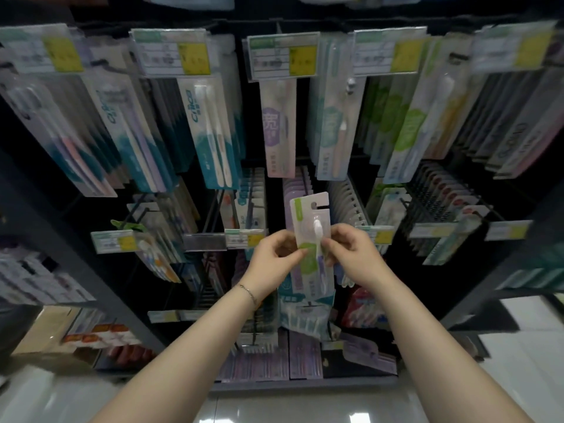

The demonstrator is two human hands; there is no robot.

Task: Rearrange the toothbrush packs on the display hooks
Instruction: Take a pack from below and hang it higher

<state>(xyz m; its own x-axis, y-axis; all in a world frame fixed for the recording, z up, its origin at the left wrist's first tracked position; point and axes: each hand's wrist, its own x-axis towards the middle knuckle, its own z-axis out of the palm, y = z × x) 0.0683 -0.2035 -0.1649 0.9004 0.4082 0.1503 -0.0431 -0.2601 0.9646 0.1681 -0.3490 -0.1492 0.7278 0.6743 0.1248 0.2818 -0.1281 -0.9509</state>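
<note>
A white and green toothbrush pack stands upright in front of the display, off any hook, its hang hole at the top. My left hand pinches its left edge and my right hand pinches its right edge, both at mid-height. Behind it a row of pink and purple packs hangs on a middle-tier hook. In the upper tier hang a purple pack, a pale green pack and teal packs, each below a price label.
Black hooks with price labels jut out toward me on the middle tier, close to my hands. More packs hang left and right. Lower shelves hold purple boxes. White glossy floor lies below.
</note>
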